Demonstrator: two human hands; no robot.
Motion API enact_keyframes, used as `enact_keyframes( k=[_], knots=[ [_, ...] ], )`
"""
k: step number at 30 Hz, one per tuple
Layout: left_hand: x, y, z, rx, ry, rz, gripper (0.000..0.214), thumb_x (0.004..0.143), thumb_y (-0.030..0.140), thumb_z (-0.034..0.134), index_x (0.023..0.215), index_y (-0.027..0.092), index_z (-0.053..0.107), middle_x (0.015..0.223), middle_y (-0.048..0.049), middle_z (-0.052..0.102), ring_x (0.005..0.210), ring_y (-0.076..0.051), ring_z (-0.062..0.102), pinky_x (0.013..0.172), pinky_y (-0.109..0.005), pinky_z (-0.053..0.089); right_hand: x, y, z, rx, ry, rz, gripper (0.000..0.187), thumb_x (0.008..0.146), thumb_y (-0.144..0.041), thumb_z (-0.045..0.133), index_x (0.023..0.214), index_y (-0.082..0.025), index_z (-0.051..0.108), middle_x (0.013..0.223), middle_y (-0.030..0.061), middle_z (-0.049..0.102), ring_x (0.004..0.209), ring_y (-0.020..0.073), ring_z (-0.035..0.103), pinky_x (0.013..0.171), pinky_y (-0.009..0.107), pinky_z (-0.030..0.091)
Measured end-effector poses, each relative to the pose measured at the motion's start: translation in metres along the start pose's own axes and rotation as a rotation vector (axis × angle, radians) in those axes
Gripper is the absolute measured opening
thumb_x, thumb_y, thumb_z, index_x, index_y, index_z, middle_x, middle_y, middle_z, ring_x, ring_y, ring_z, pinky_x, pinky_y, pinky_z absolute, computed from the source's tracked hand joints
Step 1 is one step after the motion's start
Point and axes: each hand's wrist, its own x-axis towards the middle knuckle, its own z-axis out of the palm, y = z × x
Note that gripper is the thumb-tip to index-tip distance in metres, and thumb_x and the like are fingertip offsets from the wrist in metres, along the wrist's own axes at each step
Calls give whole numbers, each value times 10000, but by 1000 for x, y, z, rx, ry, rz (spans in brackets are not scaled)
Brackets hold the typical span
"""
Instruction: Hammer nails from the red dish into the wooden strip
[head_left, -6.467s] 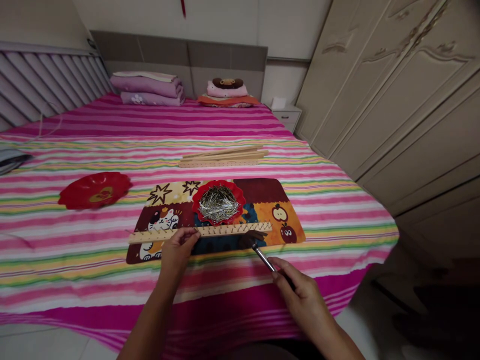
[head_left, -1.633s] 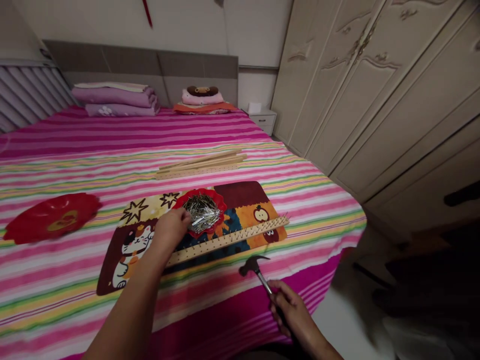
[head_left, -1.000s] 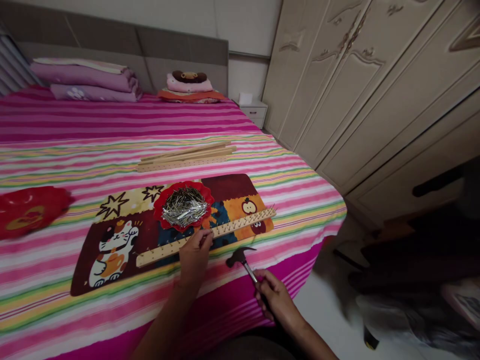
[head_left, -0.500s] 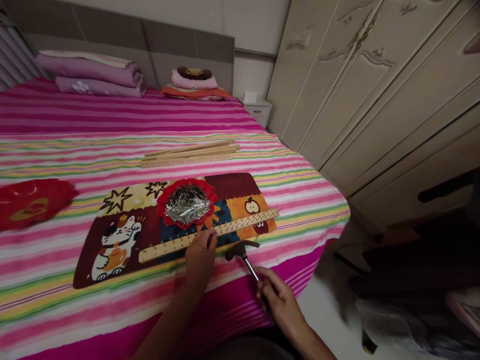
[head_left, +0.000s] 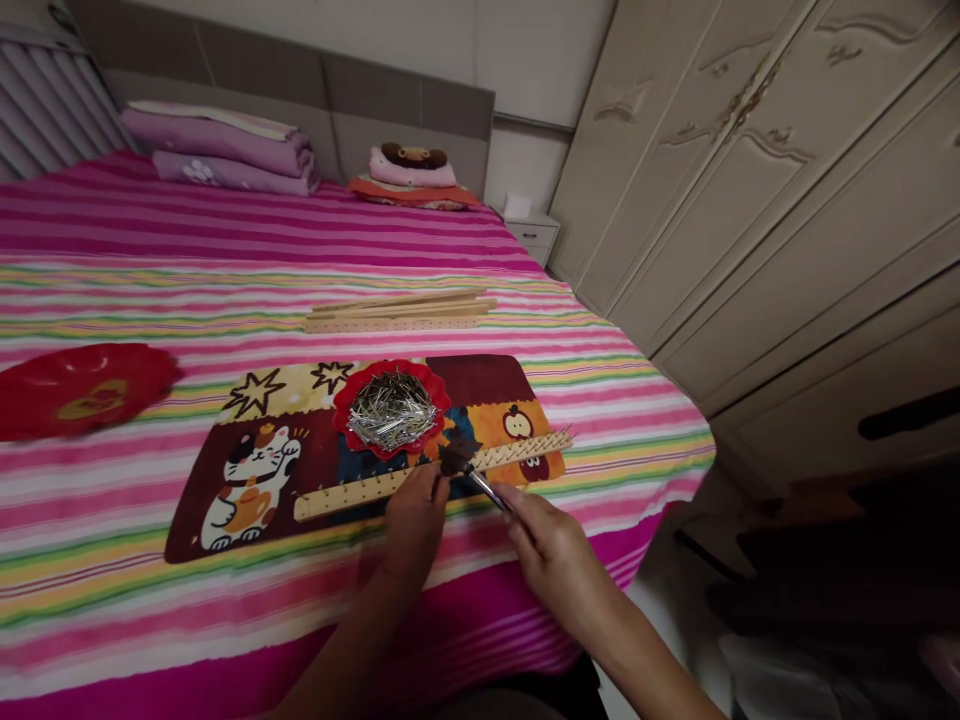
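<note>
My right hand is wrapped round the handle of a claw hammer. Its dark head is over the middle of a wooden strip, just beside my left fingers. My left hand is at the strip's near edge with thumb and fingertips pinched together; whatever is between them is too small to make out. Nails stick up along the strip, more densely toward its right end. Behind it, a red scalloped bowl holds a heap of loose silvery nails.
Under the strip and bowl lies a patterned mat with a cat picture, on a striped bedspread. Several wooden strips lie farther back. A red tray is at the left. Folded bedding sits by the headboard; a wardrobe stands right.
The hammer has swung up and left from in front of the strip to over it, beside my left fingers. My left hand keeps its pinch at the strip. The whole view has shifted slightly.
</note>
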Motion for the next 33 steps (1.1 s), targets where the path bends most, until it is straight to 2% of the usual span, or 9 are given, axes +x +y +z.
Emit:
enact_keyframes(
  k=[4,7,11,14,16,19,23,29,33],
  knots=[
    [-1,2,1,30,-23,-18,144,814,196,469,816,192,613,765,-35,639,742,-162,605,685,-255,440,-8,-7,-4,60,56,42,355,900,-178,427,1236,-216,537,1077,75,669,974,175,638,835,270,521],
    [-2,6,-8,12,-42,-4,141,816,202,476,848,194,613,775,-31,643,728,-155,602,671,-252,444,-18,-12,-9,87,107,87,325,891,-204,473,1201,-224,567,1096,56,675,1003,168,635,858,241,513],
    [14,10,-41,40,-16,4,170,839,260,464,877,205,621,807,-22,647,743,-147,598,691,-246,452,-31,-9,-13,99,160,118,328,873,-234,518,1195,-230,582,1063,41,695,964,159,658,857,220,513],
    [45,9,-66,242,11,-57,209,834,246,449,894,188,641,917,-58,658,860,-188,596,782,-284,449,-37,-4,-14,96,191,139,325,864,-251,535,1183,-235,596,1031,33,708,944,158,667,854,214,514],
    [68,4,-74,395,-93,-82,243,816,222,447,928,171,657,964,-87,656,909,-222,589,809,-313,446,-38,-2,-15,93,207,149,315,862,-256,537,1168,-229,608,1019,33,714,939,158,670,843,205,518],
    [94,-3,-72,567,-264,-121,289,792,177,424,938,157,672,967,-124,656,913,-251,595,789,-335,450,-41,0,-15,101,207,157,314,866,-259,531,1168,-225,608,1023,35,715,938,152,672,819,184,523],
    [103,-9,-63,615,-362,-146,258,771,186,449,889,174,679,937,-128,667,872,-247,612,726,-316,450,-46,2,-11,121,174,176,310,872,-270,523,1169,-235,607,1054,36,705,964,161,663,834,198,521],
    [97,-17,-67,551,-271,-62,239,797,225,432,800,200,669,869,-83,681,802,-202,613,654,-265,411,-48,5,-5,148,149,189,317,877,-286,519,1183,-263,600,1068,32,699,998,188,649,871,251,516],
    [93,-21,-76,407,-163,-114,209,792,266,459,802,228,665,782,-30,688,695,-167,598,619,-245,389,-48,4,-5,160,143,191,314,876,-292,520,1178,-263,602,1056,33,703,989,191,654,846,245,530]
  ],
)
